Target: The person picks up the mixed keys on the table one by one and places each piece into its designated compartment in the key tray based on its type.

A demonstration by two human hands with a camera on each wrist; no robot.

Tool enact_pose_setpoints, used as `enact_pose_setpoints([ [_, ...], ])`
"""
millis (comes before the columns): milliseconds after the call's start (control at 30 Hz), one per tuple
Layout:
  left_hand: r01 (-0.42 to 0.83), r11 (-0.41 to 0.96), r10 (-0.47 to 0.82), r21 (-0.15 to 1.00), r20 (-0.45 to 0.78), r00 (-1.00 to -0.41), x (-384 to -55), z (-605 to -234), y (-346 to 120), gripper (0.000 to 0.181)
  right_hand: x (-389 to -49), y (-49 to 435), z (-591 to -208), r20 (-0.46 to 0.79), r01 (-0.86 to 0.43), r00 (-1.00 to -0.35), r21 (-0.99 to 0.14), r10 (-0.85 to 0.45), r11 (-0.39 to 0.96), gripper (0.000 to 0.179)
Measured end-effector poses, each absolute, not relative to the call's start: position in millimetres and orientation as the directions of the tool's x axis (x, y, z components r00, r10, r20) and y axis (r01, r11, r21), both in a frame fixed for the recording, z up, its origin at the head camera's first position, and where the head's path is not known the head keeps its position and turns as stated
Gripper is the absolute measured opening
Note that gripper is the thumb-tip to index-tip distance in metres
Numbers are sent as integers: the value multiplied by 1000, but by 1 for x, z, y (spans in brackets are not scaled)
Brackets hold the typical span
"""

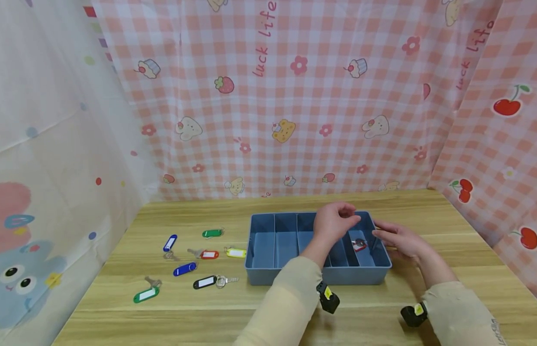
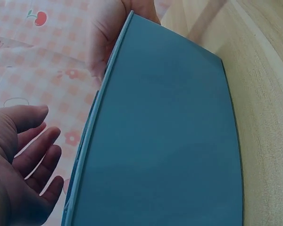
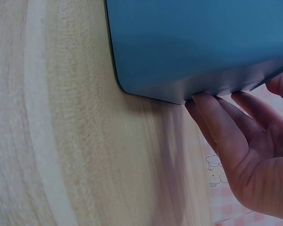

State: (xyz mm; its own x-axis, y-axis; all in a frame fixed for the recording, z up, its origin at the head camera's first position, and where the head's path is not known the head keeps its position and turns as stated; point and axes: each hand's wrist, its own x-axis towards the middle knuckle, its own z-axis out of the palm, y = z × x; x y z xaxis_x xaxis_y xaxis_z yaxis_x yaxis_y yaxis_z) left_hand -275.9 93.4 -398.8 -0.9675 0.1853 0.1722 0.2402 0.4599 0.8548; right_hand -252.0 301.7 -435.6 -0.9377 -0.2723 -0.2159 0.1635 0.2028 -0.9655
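Note:
A blue-grey divided box [image 1: 268, 276] lies on the wooden table. In its rightmost compartment rests a key with a red tag [image 1: 359, 245]. My left hand [image 1: 335, 223] hovers over the box's right half, fingers loosely bent. Nothing shows between them in the left wrist view, where the hand [image 2: 26, 165] is apart from the box wall. Against the outside of the box's right end, my right hand [image 1: 400, 240] rests its fingertips. In the right wrist view those fingers [image 3: 221, 122] touch the end wall, and the thumb is near the rim.
Left of the box lie several tagged keys, among them a yellow tag [image 1: 236, 253] close to the box, a red tag [image 1: 209, 254], a black tag [image 1: 205, 282], blue tags [image 1: 184, 269] and green tags [image 1: 146, 294]. A checked cloth [image 1: 303, 163] hangs behind the table.

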Motion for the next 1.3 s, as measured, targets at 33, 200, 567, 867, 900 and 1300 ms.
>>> enact_pose_setpoints([
  [33, 243, 454, 190, 857, 173, -966, -276, -399, 93, 17, -252, 302, -436, -215, 163, -938, -966, -272, 200, 67],
  [200, 275, 433, 230, 859, 190, -955, -275, -398, 88, 21, -251, 301, -435, -217, 163, -937, -965, -273, 207, 67],
  [567, 306, 398, 303, 865, 191, -934, -267, -395, 73, 38, -251, 300, -435, -222, 170, -941, -962, -254, 213, 68],
  [867, 311, 384, 356, 869, 172, -919, -260, -386, 59, 45, -251, 301, -435, -225, 168, -938, -960, -263, 224, 67],
  [900, 315, 382, 360, 869, 174, -916, -259, -385, 58, 46, -251, 301, -435, -226, 169, -938, -960, -263, 223, 67],
  [1300, 394, 369, 410, 842, 233, -882, -252, -374, 41, 52, -252, 301, -436, -230, 175, -937, -960, -264, 217, 67],
])
